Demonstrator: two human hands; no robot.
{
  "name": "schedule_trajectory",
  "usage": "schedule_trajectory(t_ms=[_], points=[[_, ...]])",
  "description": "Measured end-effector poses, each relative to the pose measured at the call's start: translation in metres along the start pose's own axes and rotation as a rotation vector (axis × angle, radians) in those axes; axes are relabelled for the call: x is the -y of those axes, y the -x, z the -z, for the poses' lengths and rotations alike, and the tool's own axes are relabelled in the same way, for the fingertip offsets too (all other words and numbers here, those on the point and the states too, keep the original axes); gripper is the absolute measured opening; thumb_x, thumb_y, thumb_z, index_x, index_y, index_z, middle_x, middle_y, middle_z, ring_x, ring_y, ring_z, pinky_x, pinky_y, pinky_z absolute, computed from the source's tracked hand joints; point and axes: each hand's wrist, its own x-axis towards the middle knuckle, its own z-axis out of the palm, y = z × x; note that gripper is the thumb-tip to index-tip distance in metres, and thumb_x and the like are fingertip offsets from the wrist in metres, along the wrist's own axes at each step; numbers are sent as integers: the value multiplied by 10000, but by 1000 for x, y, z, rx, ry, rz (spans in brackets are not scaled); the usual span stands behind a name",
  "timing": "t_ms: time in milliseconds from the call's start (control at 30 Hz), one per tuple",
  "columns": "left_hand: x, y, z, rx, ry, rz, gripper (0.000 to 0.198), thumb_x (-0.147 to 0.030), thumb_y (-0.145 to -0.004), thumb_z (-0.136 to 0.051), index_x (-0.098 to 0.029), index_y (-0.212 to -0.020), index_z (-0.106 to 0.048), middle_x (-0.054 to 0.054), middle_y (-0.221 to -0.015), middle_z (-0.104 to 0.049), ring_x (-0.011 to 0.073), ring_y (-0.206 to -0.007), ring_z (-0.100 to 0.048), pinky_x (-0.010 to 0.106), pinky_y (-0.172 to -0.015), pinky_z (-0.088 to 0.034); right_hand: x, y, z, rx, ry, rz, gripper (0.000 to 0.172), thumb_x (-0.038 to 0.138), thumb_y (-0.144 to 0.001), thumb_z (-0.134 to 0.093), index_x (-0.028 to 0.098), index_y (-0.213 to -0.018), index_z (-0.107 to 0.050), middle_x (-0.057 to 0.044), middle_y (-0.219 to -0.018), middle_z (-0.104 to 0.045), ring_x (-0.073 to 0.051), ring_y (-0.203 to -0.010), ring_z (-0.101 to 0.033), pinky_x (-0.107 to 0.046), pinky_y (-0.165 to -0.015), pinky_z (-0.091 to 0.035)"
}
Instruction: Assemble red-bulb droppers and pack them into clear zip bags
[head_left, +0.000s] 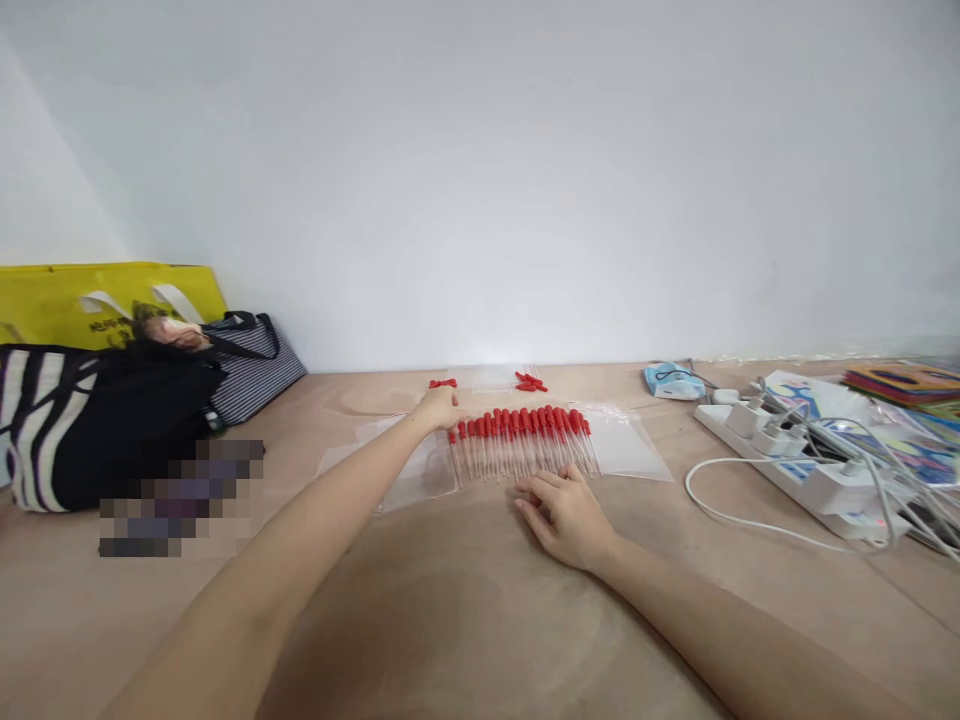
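Observation:
A row of droppers (517,425) with red rubber bulbs and thin clear tubes lies side by side, bulbs toward the wall, partly on clear plastic sheets (634,455). My left hand (437,408) reaches to the row's left end, its fingers closed at the bulb of the leftmost dropper (452,438); the fingertips are partly hidden. Just beyond that hand lie a few loose red bulbs (442,383). My right hand (568,515) rests near the tube tips, palm down, loosely bent with thumb and fingers apart, holding nothing visible.
More red bulbs (531,382) lie behind the row, near the wall. To the right are a blue face mask (673,380), a white power strip (802,480) with cables, and colourful boards (904,385). Black (135,420), striped (259,360) and yellow (112,290) bags stand left.

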Motion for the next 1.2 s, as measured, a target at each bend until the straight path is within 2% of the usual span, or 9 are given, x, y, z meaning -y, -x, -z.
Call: schedule_trajectory(t_ms=[133,200,267,367,467,767,900,1000,1200], points=[[28,34,26,-247,-78,-125,218,-284,-755,-534,-145,-921,-560,73,-913,-634,215,-893,-574,286,-765,-418,1,0,1,13,16,14,162,205,-807,-442,195,-859,-595,-5,-702,-599,-116,-636,-513,-292,-662,-264],[52,58,34,-339,-120,-183,203,-308,-772,-486,-163,-889,-569,62,-973,-614,218,-960,-541,293,-819,-396,1,-1,2,12,10,19,161,219,-801,-455,198,-859,-603,-14,-708,-593,-135,-676,-510,-294,-659,-277],[78,81,34,-463,-228,-334,242,-357,-775,-454,-175,-878,-577,51,-958,-611,222,-920,-553,312,-806,-412,2,-2,3,17,-22,38,166,244,-793,-475,198,-879,-609,-30,-759,-599,-155,-732,-506,-297,-670,-300],[112,104,25,-473,-258,-401,303,-397,-793,-409,-182,-915,-584,54,-1053,-579,218,-980,-529,308,-812,-426,4,-3,5,61,-94,114,214,307,-792,-488,198,-929,-610,-51,-867,-609,-168,-793,-511,-307,-707,-336],[127,106,16,-403,-271,-385,372,-418,-802,-382,-160,-973,-587,80,-1106,-565,228,-1024,-511,324,-836,-424,5,-3,8,119,-116,180,272,362,-799,-477,198,-978,-600,-61,-946,-609,-173,-837,-525,-317,-738,-355],[99,50,15,-267,-250,-265,399,-388,-772,-436,-140,-1062,-554,117,-1200,-508,248,-1112,-444,346,-945,-318,7,-3,11,149,-99,196,255,343,-813,-462,211,-984,-597,-53,-988,-593,-162,-882,-526,-316,-773,-368],[94,16,18,-240,-217,-186,276,-362,-693,-525,-166,-866,-613,102,-972,-624,288,-998,-502,389,-868,-357,7,-3,10,139,-83,179,234,336,-801,-485,209,-956,-606,-48,-984,-577,-158,-881,-510,-308,-772,-371],[93,0,22,-189,-160,-181,167,-350,-641,-567,-185,-654,-588,45,-785,-637,244,-847,-546,321,-768,-403,7,-4,10,133,-65,171,228,340,-800,-486,209,-938,-611,-48,-994,-564,-154,-871,-503,-309,-775,-368],[86,8,40,-104,3,-262,315,-496,-642,-520,-188,-585,-491,-19,-582,-543,162,-633,-520,230,-586,-418,7,-6,9,130,-38,179,239,345,-809,-474,197,-928,-617,-58,-990,-557,-156,-861,-497,-309,-772,-365]])
